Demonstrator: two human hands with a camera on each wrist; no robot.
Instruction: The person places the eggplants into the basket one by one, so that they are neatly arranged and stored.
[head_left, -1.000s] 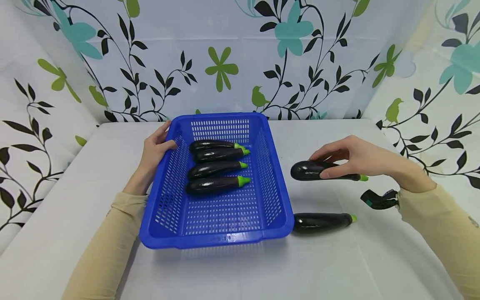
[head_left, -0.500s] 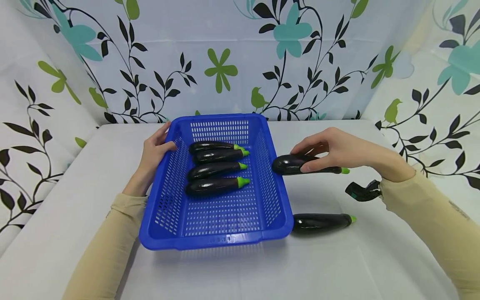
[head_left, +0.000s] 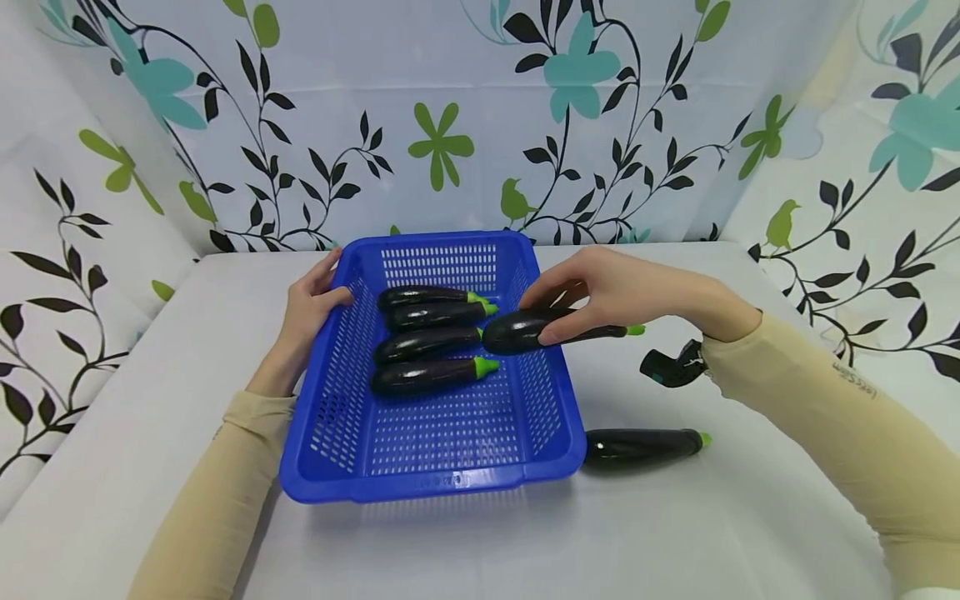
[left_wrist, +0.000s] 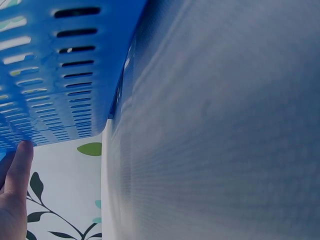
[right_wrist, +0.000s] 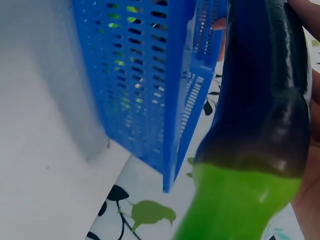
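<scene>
Blue slotted plastic basket (head_left: 553,421) on a white table holds four dark purple eggplants in a row, steadied by the left hand (head_left: 311,304) gripping its far left rim. Right hand (head_left: 622,287) pinches a fifth glossy green-stemmed eggplant (head_left: 525,330) level above the basket's right wall, held lengthwise to match the row.

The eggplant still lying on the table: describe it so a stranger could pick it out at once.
Start from the blue basket in the middle of the white table. Just off its near right corner lies one eggplant, its green tip pointing right. Four others lie inside the basket and one is in the right hand; this one alone rests on the table, untouched.
</scene>
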